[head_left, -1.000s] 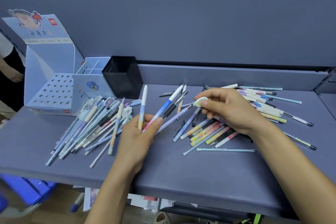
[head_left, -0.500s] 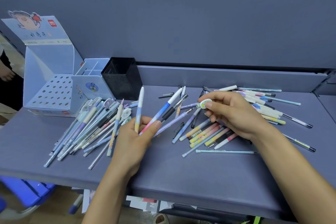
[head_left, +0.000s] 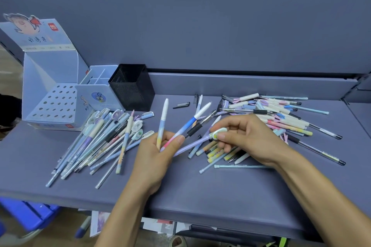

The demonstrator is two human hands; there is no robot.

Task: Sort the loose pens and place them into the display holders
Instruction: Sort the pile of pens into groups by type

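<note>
Left hand (head_left: 152,156) grips a loose fan of pens (head_left: 163,124), right hand (head_left: 247,138) pinches the lilac pen (head_left: 192,144) by its topper, so one tug could spill the lot.

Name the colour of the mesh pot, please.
Black; the mesh pot shows best in the head view.

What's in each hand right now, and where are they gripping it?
The left hand grips a fan of pens by their lower ends; the right hand pinches a lilac pen at its round charm end.
</note>
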